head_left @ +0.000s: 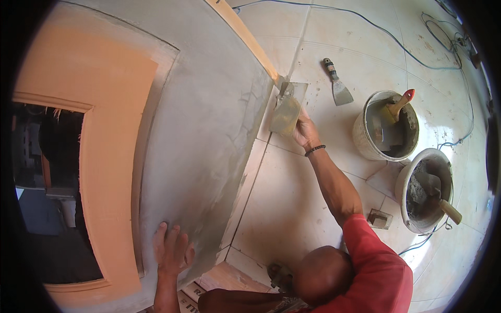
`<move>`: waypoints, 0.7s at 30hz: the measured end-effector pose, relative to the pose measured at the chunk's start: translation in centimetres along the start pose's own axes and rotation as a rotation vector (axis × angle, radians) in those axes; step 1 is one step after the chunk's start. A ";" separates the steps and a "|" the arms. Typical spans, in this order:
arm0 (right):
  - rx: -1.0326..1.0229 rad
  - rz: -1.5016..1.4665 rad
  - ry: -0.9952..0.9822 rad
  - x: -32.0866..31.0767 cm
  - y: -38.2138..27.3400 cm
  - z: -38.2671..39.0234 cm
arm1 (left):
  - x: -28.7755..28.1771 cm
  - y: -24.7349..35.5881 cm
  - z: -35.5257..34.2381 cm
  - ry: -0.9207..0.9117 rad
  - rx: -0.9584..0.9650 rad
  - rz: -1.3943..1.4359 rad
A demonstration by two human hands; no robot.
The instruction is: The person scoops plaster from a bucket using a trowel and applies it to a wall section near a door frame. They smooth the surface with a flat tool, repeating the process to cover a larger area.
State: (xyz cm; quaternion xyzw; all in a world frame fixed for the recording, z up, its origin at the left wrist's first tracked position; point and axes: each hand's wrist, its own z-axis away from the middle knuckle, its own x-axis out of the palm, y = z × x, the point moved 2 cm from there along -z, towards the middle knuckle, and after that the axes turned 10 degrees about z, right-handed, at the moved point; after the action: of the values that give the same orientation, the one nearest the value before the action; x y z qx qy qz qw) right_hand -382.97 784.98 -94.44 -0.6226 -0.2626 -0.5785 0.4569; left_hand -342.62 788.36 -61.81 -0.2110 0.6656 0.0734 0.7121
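My right hand [306,130] grips a flat rectangular trowel [286,116] smeared with wet grey cement. Its blade lies beside the bottom edge of a grey plastered wall [198,115], close to the end of an orange strip [250,39]. Lower in the view, my left hand [173,249] is against the same wall, its fingers apart and nothing in them. Darker, damp-looking patches run along the plaster's lower edge. The trowel's handle is hidden by the plate and my fingers.
On the tiled floor [282,193] lies a scraper [339,86]. To the right stand a bucket [360,138] of grey liquid with a brush [401,106] and another bucket [404,206] with mortar and a trowel [448,209]. A blue cable [376,26] crosses behind. An orange-framed opening [104,198] is at left.
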 end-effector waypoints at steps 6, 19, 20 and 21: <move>-0.004 0.022 0.045 -0.8 2.2 -2.4 | 0.7 -0.3 0.0 0.050 0.072 -0.086; -0.066 0.195 0.221 1.3 2.9 -2.5 | 0.7 -0.5 0.0 0.086 0.106 -0.042; -0.072 0.220 0.235 1.6 2.8 -2.5 | 0.8 -0.5 0.0 0.086 0.108 -0.040; -0.076 0.245 0.248 1.8 2.8 -2.4 | 0.8 -0.5 0.0 0.084 0.107 -0.037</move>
State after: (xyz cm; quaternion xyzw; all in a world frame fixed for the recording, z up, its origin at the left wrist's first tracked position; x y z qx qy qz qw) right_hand -381.37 781.28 -93.69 -0.5905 -0.1040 -0.6005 0.5290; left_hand -342.33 787.75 -62.44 -0.1876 0.6939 0.0154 0.6950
